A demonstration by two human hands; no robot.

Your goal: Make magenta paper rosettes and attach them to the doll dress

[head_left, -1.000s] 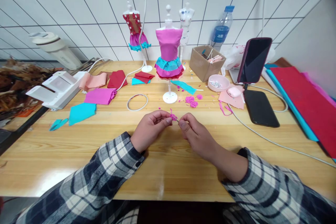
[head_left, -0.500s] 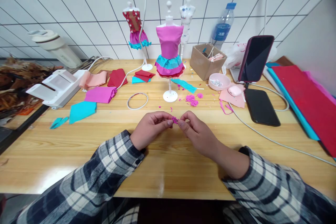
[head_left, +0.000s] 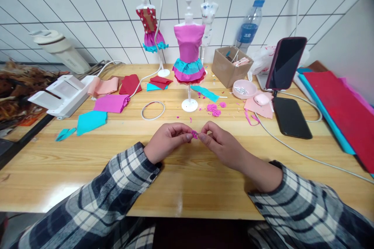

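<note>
Between thumb and fingertips, my left hand point(head_left: 169, 140) pinches a small bunched magenta crepe-paper flower point(head_left: 194, 134) above the table. My right hand point(head_left: 220, 144) is closed in a pinch at the flower's right side; the thin thing between its fingertips is too small to make out. Beyond the hands lie several finished magenta crepe flowers point(head_left: 213, 109) and small scraps. Behind them stands a white mini dress form point(head_left: 189, 105) in a magenta bodice point(head_left: 189, 42) with a ruffled turquoise, magenta and red skirt.
At left are folded magenta crepe point(head_left: 112, 103), turquoise crepe point(head_left: 92, 121) and a metal ring point(head_left: 153, 111). On the right are a cardboard box point(head_left: 229, 71), a pink bowl point(head_left: 244, 90), an upright phone point(head_left: 288, 63), a black pad point(head_left: 292, 118) and a cable point(head_left: 295, 155).
The right fingertips first sat slightly apart from the flower with a thin piece between, then came against it. Now a small gap shows again. My left hand keeps its pinch; the view tilts slightly down.
</note>
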